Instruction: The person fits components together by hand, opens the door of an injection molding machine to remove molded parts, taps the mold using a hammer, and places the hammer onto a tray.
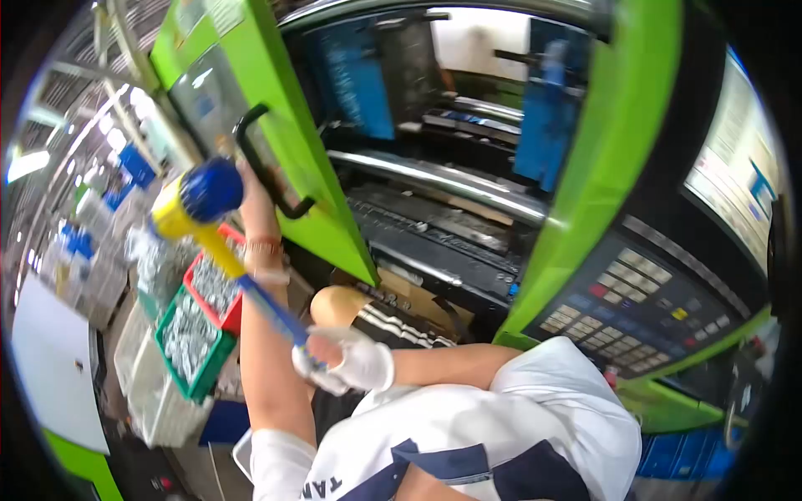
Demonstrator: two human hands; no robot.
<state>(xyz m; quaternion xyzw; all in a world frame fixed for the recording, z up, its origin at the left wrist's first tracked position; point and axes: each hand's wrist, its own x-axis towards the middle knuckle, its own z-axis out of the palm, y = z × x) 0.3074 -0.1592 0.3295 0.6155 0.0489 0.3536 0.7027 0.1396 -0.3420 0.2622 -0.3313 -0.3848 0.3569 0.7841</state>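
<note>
My right hand (338, 359), in a white glove that leaves fingers bare, is closed around the blue handle end of a mallet (219, 250). The mallet has a yellow neck and a blue and yellow head, raised at the left. Behind that head, my left hand (253, 179) reaches up beside the black handle (269, 171) of a green machine door (305, 142). Its fingers are mostly hidden and blurred, and whether they touch the door cannot be made out. A band circles my left wrist.
Right of the door is the machine's opening, with blue plates and metal bars (443, 185). A keypad panel (622, 301) stands at the right. Small grey parts fill a red bin (231, 317) and a green bin (198, 392) at the left. My bent knee is below the door.
</note>
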